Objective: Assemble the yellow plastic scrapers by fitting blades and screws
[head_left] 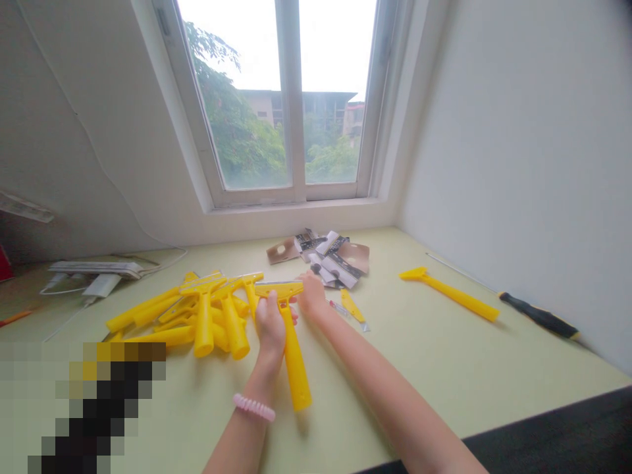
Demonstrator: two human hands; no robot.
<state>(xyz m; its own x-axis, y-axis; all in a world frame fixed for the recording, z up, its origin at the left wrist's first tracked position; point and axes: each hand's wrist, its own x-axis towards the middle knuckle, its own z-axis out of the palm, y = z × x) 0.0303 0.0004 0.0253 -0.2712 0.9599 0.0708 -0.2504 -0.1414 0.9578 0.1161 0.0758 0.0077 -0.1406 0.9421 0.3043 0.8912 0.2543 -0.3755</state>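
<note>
My left hand (pixel 271 322) is wrapped round the neck of a yellow scraper (pixel 296 362), whose wide head points away from me and whose handle points toward me. At the right end of that head is my right hand (pixel 312 296), fingers curled in. Its fingertips are partly hidden, and I cannot make out what they pinch. Left of my left hand lies a pile of similar yellow scrapers (pixel 203 322), several of them overlapping. Just right of my right hand, a small yellow piece (pixel 351 305) lies beside a clear-looking strip (pixel 365 325).
Behind my hands, torn card packaging (pixel 340 257) is heaped below the window. On the right lie a separate yellow scraper (pixel 461 297) and a screwdriver with a black handle (pixel 538 316) by the wall. A white power strip (pixel 96 268) with a cable sits far left.
</note>
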